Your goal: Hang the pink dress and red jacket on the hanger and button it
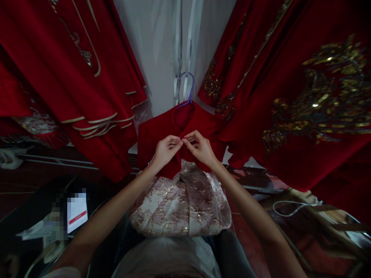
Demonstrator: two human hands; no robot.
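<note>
A short red velvet jacket [150,137] hangs on a purple hanger [189,87] against a white wall. My left hand [166,150] and my right hand [199,148] meet at the jacket's front opening just below the collar. Both pinch the two front edges together, fingertips touching. What lies between the fingertips is too small to make out. Below the jacket a pale pink and gold embroidered skirt [179,206] spreads toward me.
Long red garments with gold trim [87,88] hang at the left, and red garments with heavy gold embroidery [313,104] at the right. A white card [77,212] lies on a dark surface at lower left. A white cable [290,208] lies at lower right.
</note>
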